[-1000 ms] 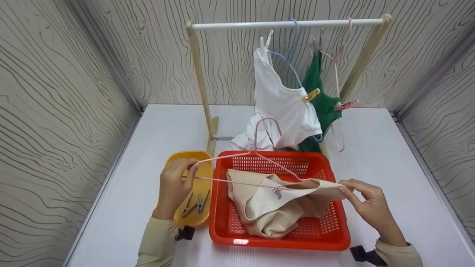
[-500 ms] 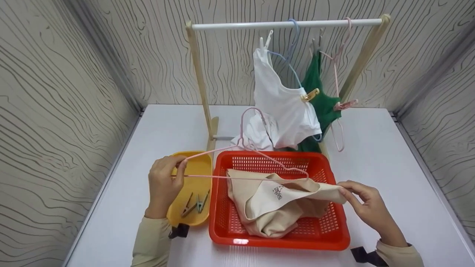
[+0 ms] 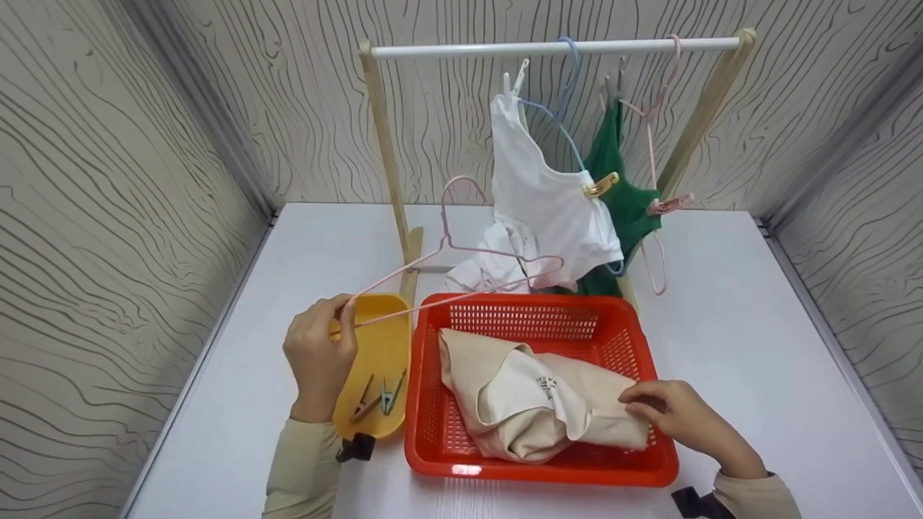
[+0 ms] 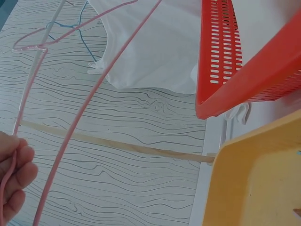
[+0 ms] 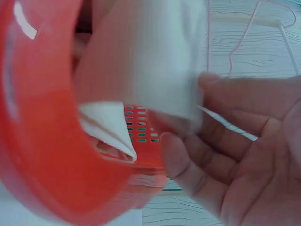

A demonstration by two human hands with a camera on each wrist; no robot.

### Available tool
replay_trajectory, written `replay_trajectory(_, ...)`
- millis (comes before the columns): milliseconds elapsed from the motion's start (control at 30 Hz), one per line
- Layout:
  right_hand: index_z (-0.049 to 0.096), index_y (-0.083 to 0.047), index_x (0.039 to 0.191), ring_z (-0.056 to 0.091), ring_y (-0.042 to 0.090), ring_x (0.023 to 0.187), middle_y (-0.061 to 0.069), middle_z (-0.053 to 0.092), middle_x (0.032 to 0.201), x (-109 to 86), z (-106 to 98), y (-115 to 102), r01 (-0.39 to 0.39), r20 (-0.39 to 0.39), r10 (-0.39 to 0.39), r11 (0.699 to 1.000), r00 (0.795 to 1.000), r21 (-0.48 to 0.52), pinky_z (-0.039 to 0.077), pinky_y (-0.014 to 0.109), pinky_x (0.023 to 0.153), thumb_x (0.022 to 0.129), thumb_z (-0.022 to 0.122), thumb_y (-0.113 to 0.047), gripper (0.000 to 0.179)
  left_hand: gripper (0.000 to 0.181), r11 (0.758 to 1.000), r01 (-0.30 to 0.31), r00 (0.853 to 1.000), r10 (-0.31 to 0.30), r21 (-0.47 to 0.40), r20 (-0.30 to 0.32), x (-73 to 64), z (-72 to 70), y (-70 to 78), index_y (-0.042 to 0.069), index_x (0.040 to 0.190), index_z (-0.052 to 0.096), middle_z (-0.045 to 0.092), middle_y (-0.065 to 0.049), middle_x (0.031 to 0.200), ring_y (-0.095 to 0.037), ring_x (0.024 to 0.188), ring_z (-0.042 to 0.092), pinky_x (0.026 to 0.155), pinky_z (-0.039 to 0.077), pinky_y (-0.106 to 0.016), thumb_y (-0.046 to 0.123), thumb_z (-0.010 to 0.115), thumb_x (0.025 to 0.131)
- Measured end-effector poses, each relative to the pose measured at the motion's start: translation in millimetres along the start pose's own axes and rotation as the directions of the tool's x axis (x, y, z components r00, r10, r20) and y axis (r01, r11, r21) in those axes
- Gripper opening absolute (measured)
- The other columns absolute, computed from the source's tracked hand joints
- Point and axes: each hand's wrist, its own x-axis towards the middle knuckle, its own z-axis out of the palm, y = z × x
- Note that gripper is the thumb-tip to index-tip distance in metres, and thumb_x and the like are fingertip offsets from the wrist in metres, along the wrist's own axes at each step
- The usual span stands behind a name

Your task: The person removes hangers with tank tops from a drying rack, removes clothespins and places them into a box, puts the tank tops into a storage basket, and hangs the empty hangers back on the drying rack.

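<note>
My left hand [image 3: 321,353] pinches one end of a pink clothes hanger [image 3: 497,252], which is held up at a tilt with its hook upward. In the left wrist view the hanger [image 4: 75,127] carries no cloth, and its thin bars run up from my fingers [image 4: 21,169]. A beige garment [image 3: 598,389] with dark print on its pale inside lies bunched in a red basket [image 3: 533,472]. My right hand [image 3: 681,414] is at the garment's right edge. The right wrist view shows its thumb and fingers [image 5: 176,155] spread apart beside the blurred cloth [image 5: 146,61].
Behind the basket stands a rack with a white rail [image 3: 469,50]. From it hang a white top [image 3: 537,180] on a blue hanger and a green top [image 3: 613,158] on a pink one, both pegged. A yellow tray [image 3: 382,317] at left holds several clothespins [image 3: 389,396].
My left hand has drawn the hanger out of the garment, up and to the left. The right hand has lowered and moved left; the garment's raised edge has dropped into the basket.
</note>
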Motion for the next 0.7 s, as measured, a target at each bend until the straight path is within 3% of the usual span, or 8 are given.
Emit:
replay_trajectory(100,0.068,0.007,0.103,0.062,-0.003,0.080,0.023,0.071,0.096,0.4,1.6,0.1,-0.034,0.012,0.034,0.999,0.999,-0.009,0.060,0.021,0.073,0.089,0.066,-0.010,0.022,0.044,1.000,0.020,1.000,-0.020,0.008,-0.012,-0.6,1.6,1.6,0.000,0.090,0.069,0.071,-0.012,0.078,-0.026,0.067,0.065,0.064,0.057,-0.043,0.037,0.048,0.098)
replay_trajectory(233,0.068,0.005,0.106,0.064,0.003,0.081,0.021,0.071,0.099,0.9,1.3,-1.1,-0.071,0.012,0.072,0.997,0.997,-0.023,0.061,0.034,0.074,0.090,0.064,-0.013,0.025,0.021,0.999,0.044,0.999,-0.043,0.019,-0.024,-0.7,2.3,3.4,0.000,0.090,0.070,0.071,-0.012,0.078,-0.026,0.065,0.065,0.062,0.056,-0.042,0.020,0.064,0.092)
replay_trajectory(333,0.067,0.005,0.107,0.064,0.005,0.080,0.020,0.071,0.100,1.1,1.3,-2.0,-0.077,0.021,0.077,0.997,0.997,-0.021,0.061,0.035,0.074,0.092,0.063,-0.016,0.026,0.011,0.998,0.057,0.998,-0.056,0.033,-0.038,0.3,2.6,4.6,0.000,0.090,0.070,0.071,-0.012,0.076,-0.026,0.062,0.064,0.057,0.055,-0.041,0.008,0.072,0.082)
replay_trajectory(600,0.066,0.005,0.109,0.064,0.003,0.082,0.021,0.071,0.102,1.9,0.8,-4.0,-0.077,0.041,0.077,0.997,0.996,-0.002,0.061,0.036,0.075,0.093,0.062,-0.020,0.030,0.009,0.993,0.101,0.991,-0.095,0.058,-0.089,8.5,6.7,11.0,0.001,0.088,0.071,0.070,-0.012,0.072,-0.025,0.059,0.065,0.052,0.053,-0.039,0.009,0.072,0.084)
replay_trajectory(700,0.066,0.004,0.108,0.063,0.001,0.083,0.020,0.071,0.101,1.8,0.8,-3.7,-0.051,0.030,0.052,0.999,0.998,-0.014,0.061,0.027,0.075,0.094,0.061,-0.021,0.029,0.010,0.991,0.124,0.988,-0.117,0.058,-0.103,12.6,10.3,14.6,-0.001,0.088,0.071,0.071,-0.013,0.072,-0.025,0.059,0.066,0.053,0.055,-0.039,0.009,0.071,0.085)
